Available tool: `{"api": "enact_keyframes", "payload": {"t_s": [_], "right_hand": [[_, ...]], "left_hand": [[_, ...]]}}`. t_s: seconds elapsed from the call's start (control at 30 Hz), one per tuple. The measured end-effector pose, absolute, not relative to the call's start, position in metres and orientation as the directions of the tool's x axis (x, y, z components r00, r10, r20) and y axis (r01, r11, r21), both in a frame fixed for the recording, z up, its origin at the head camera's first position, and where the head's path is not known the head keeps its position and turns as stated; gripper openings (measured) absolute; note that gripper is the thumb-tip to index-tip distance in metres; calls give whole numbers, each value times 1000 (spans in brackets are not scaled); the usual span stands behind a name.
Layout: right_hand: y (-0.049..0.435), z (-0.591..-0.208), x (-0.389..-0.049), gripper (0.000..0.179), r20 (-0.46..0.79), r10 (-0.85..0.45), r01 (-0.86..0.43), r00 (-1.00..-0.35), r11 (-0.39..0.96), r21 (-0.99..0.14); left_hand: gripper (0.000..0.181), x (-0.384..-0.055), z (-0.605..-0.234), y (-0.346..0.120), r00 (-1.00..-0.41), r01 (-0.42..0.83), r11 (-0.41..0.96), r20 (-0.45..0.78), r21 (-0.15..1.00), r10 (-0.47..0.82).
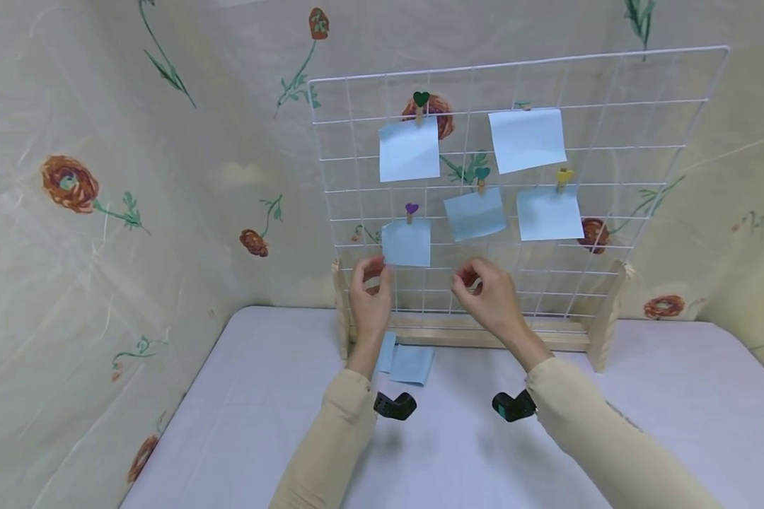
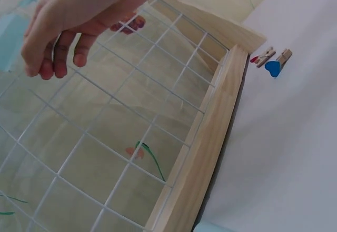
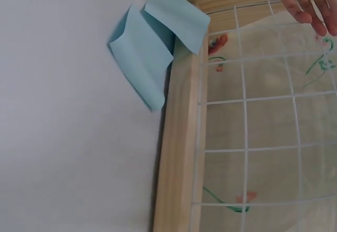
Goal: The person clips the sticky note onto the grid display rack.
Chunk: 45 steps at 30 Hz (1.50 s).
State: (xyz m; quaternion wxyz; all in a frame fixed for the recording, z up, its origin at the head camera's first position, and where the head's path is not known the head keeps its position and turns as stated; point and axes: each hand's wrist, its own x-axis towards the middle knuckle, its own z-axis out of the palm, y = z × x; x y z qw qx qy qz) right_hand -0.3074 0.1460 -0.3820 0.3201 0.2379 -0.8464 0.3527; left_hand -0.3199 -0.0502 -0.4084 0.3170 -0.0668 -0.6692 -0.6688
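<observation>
In the head view, my left hand (image 1: 371, 297) is at the lower-left corner of a light blue paper note (image 1: 406, 244) hung on a white wire grid (image 1: 509, 276) by a purple heart clothespin (image 1: 410, 212). Whether its fingertips touch that corner is hard to tell. My right hand (image 1: 492, 293) hovers before the grid below a tilted blue note (image 1: 475, 214), which hangs from a teal heart clothespin (image 1: 481, 179). Its thumb and forefinger curve together with nothing visible between them. The left wrist view shows loosely bent right-hand fingers (image 2: 61, 58); the right wrist view shows left-hand fingers (image 3: 305, 8).
Two loose blue notes (image 1: 412, 364) lie on the white table (image 1: 448, 452) by the grid's wooden base (image 1: 477, 336). Two clothespins, one with a blue heart (image 2: 274, 68), lie near the right post (image 2: 210, 19). Other pinned notes (image 1: 527, 140) hang higher up.
</observation>
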Motion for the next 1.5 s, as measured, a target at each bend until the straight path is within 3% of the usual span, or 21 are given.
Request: {"api": "enact_keyframes", "payload": {"t_s": [0.67,1.5], "right_hand": [[174,-443,-286,6,605,-11,-463,-796,655,-597],[207,-484,-263,3,515,137,-320,-846,642,-697]], "left_hand": [[21,-311,-448,-54,-798,455,139,473,879,-375],[22,-296,-486,-58,-788,428,241,490,871,-373]]}}
